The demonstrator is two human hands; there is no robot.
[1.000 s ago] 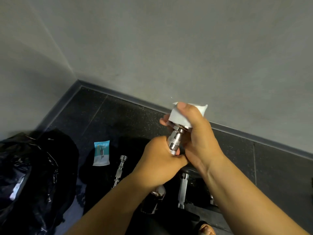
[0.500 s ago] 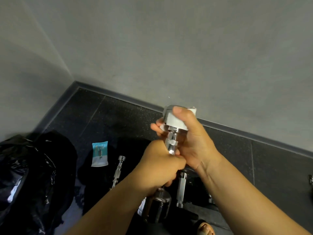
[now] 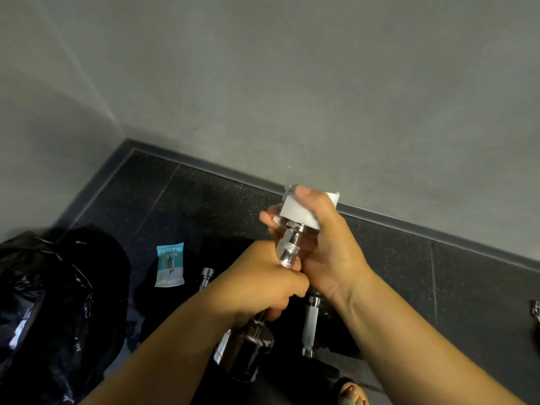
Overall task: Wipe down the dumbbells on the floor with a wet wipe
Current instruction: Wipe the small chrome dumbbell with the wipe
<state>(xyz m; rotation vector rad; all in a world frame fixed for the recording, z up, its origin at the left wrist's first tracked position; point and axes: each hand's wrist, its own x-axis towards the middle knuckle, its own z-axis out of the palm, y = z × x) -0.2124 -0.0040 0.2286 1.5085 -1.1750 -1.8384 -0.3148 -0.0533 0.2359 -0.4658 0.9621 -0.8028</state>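
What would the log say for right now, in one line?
step: wipe dumbbell | left hand: grips its bar | right hand: holds wet wipe over upper end | floor: wipe pack

wet wipe (image 3: 295,211) in right grip (image 3: 327,247) turned on the dumbbell (image 3: 287,249) top, more handle bared, lower chrome end risen into sight

l hand (image 3: 263,285) & r hand (image 3: 330,252) bare, forearms (image 3: 423,346) bare; bare toes (image 3: 352,390) at btm edge.

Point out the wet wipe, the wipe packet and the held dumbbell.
wet wipe (image 3: 295,212): head view, its white flat face.
wipe packet (image 3: 170,266): head view, middle of its blue front.
held dumbbell (image 3: 287,249): head view, knurled part of its bar.
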